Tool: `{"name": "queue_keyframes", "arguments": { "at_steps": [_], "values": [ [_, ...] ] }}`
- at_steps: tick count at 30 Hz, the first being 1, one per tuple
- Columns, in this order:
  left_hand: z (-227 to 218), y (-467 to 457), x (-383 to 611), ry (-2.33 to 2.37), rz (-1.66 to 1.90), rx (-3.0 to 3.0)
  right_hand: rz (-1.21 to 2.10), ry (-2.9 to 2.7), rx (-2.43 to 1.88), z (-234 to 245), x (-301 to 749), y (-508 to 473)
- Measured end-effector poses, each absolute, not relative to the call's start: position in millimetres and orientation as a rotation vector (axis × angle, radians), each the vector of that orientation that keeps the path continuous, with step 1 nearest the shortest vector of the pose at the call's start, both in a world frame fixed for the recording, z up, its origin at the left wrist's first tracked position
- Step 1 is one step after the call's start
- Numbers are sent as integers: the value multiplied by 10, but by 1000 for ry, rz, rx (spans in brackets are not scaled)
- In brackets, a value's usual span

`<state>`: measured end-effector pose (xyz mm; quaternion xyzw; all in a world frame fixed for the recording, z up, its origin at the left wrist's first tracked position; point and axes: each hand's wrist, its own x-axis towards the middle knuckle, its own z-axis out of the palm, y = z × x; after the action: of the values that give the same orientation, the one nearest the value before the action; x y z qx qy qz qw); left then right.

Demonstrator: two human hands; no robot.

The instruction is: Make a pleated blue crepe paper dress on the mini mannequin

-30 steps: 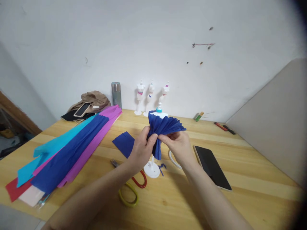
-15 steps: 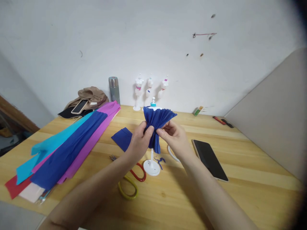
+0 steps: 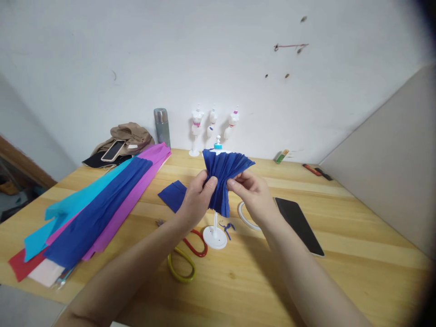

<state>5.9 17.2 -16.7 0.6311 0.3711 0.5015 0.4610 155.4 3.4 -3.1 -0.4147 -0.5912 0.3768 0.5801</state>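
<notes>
A sheet of pleated blue crepe paper [image 3: 221, 170] is gathered at its middle and fans out above. It stands in front of a small white mannequin [image 3: 215, 237], hiding most of the body; the teal-collared neck and round base show. My left hand [image 3: 200, 195] pinches the gathers on the left, thumb in front. On the right edge, my right hand [image 3: 250, 190] pinches the same paper between thumb and fingers. Blue scraps [image 3: 227, 227] lie beside the base. Scissors [image 3: 185, 263] with one red and one yellow handle rest below my left wrist, blades partly covered.
Coloured crepe strips [image 3: 98, 209] lie at left, near a brown cloth bag [image 3: 131, 136], a phone [image 3: 114, 151] and a flask [image 3: 161, 127]. Three small mannequins [image 3: 196, 122] stand by the wall. A flat blue piece [image 3: 173, 195], white ring [image 3: 245, 218] and dark tablet-like device [image 3: 299, 225] lie nearer.
My right hand has moved slightly right, and the gathered waist of the blue paper is spread a little wider. My left hand stays nearly in place.
</notes>
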Motion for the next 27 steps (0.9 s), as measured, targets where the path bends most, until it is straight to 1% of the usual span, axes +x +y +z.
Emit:
{"name": "queue_keyframes", "arguments": {
  "at_steps": [8,13,20,27],
  "values": [
    [-67,190,15,851,1176,1593,935,-1344,-987,12,1641,13],
    [-5,157,4,838,1138,1609,870,-1386,-976,32,1706,18],
    [-49,165,6,715,1094,1472,804,-1414,-932,80,1692,-19],
    [-100,200,-21,599,1092,1484,762,-1414,-945,90,1678,-73]
  ]
}}
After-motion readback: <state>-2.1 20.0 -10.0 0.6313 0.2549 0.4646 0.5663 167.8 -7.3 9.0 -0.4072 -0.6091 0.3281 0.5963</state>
